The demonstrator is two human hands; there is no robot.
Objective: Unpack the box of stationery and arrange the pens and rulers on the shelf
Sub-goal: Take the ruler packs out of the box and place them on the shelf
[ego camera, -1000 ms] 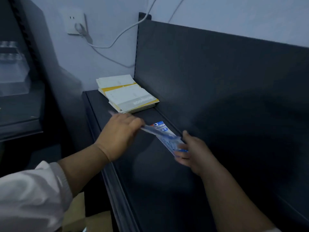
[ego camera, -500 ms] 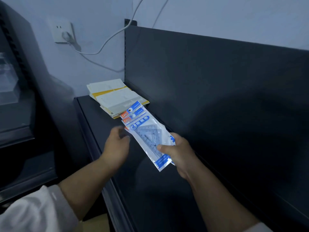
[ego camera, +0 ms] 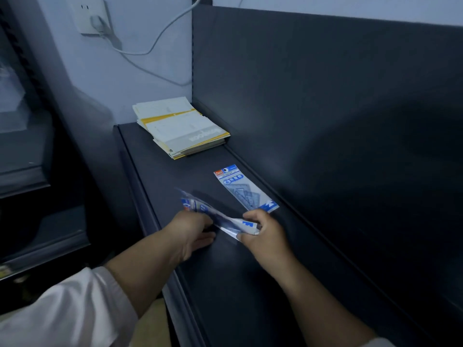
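One blue-and-white ruler pack (ego camera: pixel 244 190) lies flat on the dark shelf (ego camera: pixel 225 284), close to the back panel. A second, blurred ruler pack (ego camera: pixel 215 216) is held just above the shelf between both hands. My left hand (ego camera: pixel 193 234) grips its near-left part, and my right hand (ego camera: pixel 265 231) pinches its right end, just in front of the lying pack's near corner.
A stack of white and yellow booklets (ego camera: pixel 180 127) sits at the shelf's far end by the wall. A socket with a white cable (ego camera: pixel 92 17) is on the wall above. A dark cabinet (ego camera: pixel 22 146) stands to the left. A cardboard box edge (ego camera: pixel 152 324) shows below the shelf front.
One ruler pack that my right hand held up now lies flat on the shelf by the back panel. Both hands have come lower and hold another pack.
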